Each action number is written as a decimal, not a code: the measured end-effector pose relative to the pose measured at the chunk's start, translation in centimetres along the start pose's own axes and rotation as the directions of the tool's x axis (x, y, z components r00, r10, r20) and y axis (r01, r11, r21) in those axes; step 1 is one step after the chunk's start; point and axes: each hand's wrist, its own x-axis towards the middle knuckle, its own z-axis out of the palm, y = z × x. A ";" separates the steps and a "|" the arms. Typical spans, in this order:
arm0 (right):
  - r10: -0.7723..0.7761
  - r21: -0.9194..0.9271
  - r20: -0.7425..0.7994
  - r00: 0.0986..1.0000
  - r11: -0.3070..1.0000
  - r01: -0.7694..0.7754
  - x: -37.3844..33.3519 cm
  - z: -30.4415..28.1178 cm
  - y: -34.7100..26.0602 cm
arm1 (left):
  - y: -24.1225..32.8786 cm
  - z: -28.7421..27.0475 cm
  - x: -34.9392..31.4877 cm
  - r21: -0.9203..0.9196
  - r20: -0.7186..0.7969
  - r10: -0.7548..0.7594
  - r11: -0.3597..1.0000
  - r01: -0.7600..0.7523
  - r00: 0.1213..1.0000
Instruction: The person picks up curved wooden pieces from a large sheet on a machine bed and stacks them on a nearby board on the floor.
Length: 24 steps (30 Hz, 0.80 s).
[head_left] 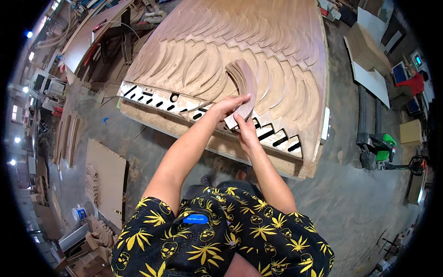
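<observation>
A small stack of curved brown wooden pieces (243,78) is lifted over a big brown panel (184,27) cut into many curved shapes. My left hand (228,105) grips the stack's near end from the left side. My right hand (246,130) holds the same end from below, fingers against the pale underside. Both forearms reach up from my black shirt with its yellow leaf print. The panel's near edge shows a pale strip with dark slots (152,98).
The panel lies on a thick particle board base (152,121) above a dusty concrete floor. Cut curved offcuts and a flat board (107,180) lie at the left. A green pallet jack (380,150) and stacked boards (369,55) stand at the right.
</observation>
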 end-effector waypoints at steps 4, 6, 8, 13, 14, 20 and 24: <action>0.000 -0.021 -0.101 0.995 1.000 -0.002 -0.7 0.9 0.5 | -0.1 0.4 -0.5 0.090 -0.001 0.051 0.995 -0.050 0.999; -0.020 -0.098 -0.139 0.990 0.995 0.006 -1.3 1.9 1.2 | -0.2 -0.4 -2.0 0.052 0.035 0.127 0.990 -0.129 0.991; -0.078 -0.128 -0.158 0.984 0.990 0.058 -2.0 3.4 2.6 | -0.4 -1.3 -3.8 0.041 0.060 0.220 0.974 -0.223 0.974; -0.184 -0.227 -0.124 0.975 0.962 0.152 -4.5 11.0 6.8 | -1.8 -7.7 -10.5 -0.083 0.047 0.350 0.935 -0.345 0.936; -0.165 -0.297 -0.121 0.979 0.947 0.123 -5.0 13.9 7.6 | -2.4 -10.3 -11.7 -0.059 0.073 0.412 0.911 -0.409 0.908; 0.017 -0.459 0.048 0.999 0.888 0.007 -4.4 22.3 16.0 | -5.0 -22.8 -20.6 0.218 -0.100 0.551 0.824 -0.522 0.828; 0.209 -0.538 0.251 0.945 0.842 -0.043 -2.8 30.6 20.8 | -6.3 -32.7 -28.7 0.169 -0.260 0.564 0.826 -0.538 0.784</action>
